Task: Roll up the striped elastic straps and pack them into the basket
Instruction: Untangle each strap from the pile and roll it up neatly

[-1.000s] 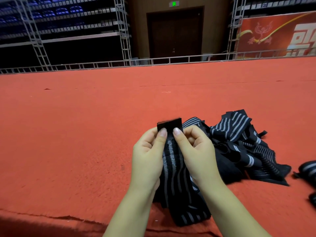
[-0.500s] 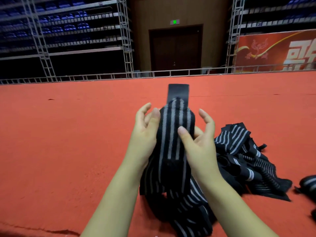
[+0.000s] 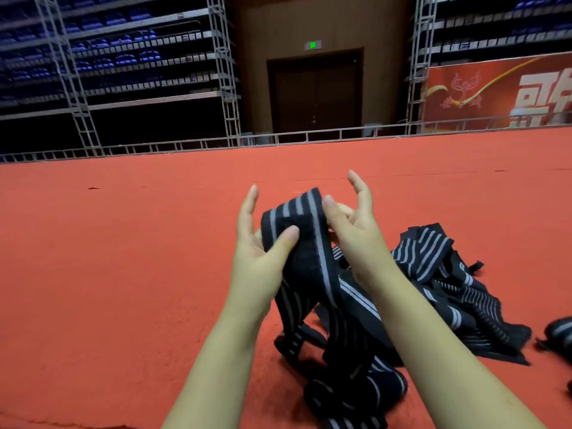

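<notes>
I hold one black strap with grey stripes (image 3: 297, 218) up in front of me, its top end folded over into the start of a roll. My left hand (image 3: 260, 243) pinches the roll, thumb pressed on its near face. My right hand (image 3: 353, 218) pinches the roll's right edge with its thumb, and its other fingers are spread upward. The rest of the strap (image 3: 346, 329) hangs down to the carpet between my forearms. A loose pile of more striped straps (image 3: 448, 280) lies to the right. No basket is in view.
Red carpet (image 3: 123, 258) covers the floor all around. Another dark striped piece (image 3: 560, 332) lies at the right edge. A low metal rail (image 3: 185, 147), scaffold seating, a dark door (image 3: 315, 91) and a red banner (image 3: 495, 94) stand far behind.
The strap's black end tab stood straight up half a second ago; it is now folded down into the roll. My hands rose, then dropped a little, and the view tilted upward.
</notes>
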Demonstrator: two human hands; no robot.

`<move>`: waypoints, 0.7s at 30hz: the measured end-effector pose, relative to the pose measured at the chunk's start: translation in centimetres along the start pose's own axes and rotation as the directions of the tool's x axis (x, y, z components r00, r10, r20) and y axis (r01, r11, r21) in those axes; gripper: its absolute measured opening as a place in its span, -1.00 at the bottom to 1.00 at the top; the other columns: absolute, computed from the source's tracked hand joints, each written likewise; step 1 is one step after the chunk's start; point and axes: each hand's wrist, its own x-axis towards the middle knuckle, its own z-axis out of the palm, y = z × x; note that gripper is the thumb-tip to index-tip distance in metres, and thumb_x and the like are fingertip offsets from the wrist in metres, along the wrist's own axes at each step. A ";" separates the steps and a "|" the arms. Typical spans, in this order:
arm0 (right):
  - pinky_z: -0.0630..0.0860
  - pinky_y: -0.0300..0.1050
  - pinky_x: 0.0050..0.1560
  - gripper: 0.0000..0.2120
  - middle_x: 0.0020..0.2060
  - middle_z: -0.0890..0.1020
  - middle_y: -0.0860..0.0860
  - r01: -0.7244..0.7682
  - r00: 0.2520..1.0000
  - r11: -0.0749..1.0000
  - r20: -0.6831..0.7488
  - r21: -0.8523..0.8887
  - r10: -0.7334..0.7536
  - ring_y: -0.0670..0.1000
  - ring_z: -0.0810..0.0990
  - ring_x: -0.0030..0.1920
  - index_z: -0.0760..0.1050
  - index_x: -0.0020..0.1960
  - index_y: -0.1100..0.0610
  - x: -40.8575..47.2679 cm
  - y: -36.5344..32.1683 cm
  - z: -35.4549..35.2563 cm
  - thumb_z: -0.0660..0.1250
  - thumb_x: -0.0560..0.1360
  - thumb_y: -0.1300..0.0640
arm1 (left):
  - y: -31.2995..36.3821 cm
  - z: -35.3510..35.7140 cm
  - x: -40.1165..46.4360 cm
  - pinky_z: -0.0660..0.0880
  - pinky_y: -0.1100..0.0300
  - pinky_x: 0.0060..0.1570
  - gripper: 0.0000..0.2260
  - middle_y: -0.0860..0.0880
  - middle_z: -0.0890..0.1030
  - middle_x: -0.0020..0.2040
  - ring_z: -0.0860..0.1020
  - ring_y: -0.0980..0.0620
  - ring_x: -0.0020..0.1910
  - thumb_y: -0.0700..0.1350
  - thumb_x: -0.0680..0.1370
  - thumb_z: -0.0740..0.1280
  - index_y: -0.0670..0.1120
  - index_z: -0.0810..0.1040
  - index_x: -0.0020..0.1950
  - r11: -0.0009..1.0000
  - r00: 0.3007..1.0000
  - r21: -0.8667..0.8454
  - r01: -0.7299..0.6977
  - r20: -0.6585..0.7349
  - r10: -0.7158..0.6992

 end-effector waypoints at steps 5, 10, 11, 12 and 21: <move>0.46 -0.31 -0.01 -0.25 -0.13 0.63 -0.29 0.078 0.962 0.973 0.274 -0.216 -0.016 -0.24 0.61 -0.11 -0.24 0.46 -0.37 -3.5 1.5 -0.8 0.21 0.50 -0.14 | 1.8 -0.1 3.8 0.59 0.17 -0.22 -0.45 -0.13 0.62 -0.12 0.64 0.05 -0.22 -0.32 0.58 0.29 0.11 0.28 0.47 0.995 0.993 -0.099 0.034 -0.112 -0.045; 0.46 -0.17 0.16 -0.30 -0.02 0.58 -0.20 0.233 0.966 0.957 0.155 -0.174 -0.207 -0.11 0.57 -0.02 -0.21 0.37 -0.52 -2.2 1.7 -0.2 0.18 0.60 0.05 | 3.6 0.9 5.8 0.63 0.07 -0.04 -0.43 -0.07 0.64 -0.01 0.66 0.01 -0.07 -0.22 0.61 0.29 0.14 0.16 0.53 0.995 0.997 -0.060 0.079 0.023 -0.077; 0.40 -0.02 0.33 -0.32 0.20 0.56 -0.06 0.233 0.970 0.963 0.106 -0.137 -0.220 0.00 0.54 0.20 -0.15 0.36 -0.56 -1.8 1.7 0.2 0.18 0.58 0.03 | 3.5 1.1 5.8 0.61 0.06 0.04 -0.40 -0.03 0.64 0.03 0.66 0.02 -0.01 -0.17 0.61 0.29 0.15 0.10 0.55 0.996 0.995 -0.032 0.083 0.060 -0.081; 0.32 0.13 0.41 -0.36 0.35 0.46 0.07 0.226 0.974 0.969 0.057 -0.101 -0.221 0.13 0.44 0.35 -0.09 0.35 -0.57 -1.3 1.7 0.5 0.17 0.57 0.01 | 3.2 1.1 5.6 0.59 0.05 0.10 -0.36 0.03 0.64 0.06 0.66 0.04 0.05 -0.12 0.61 0.30 0.16 0.03 0.57 0.996 0.991 0.001 0.091 0.099 -0.090; 0.25 0.09 0.46 -0.50 0.48 0.26 -0.11 0.086 0.970 0.996 -0.227 -0.003 -0.085 -0.09 0.21 0.48 0.16 0.44 -0.32 2.7 2.7 0.1 0.19 0.60 0.07 | -3.9 -1.8 -1.7 0.50 0.11 0.24 -0.21 0.10 0.47 0.39 0.54 0.15 0.27 -0.20 0.52 0.43 0.23 0.06 0.56 0.948 0.899 0.159 0.275 0.307 -0.312</move>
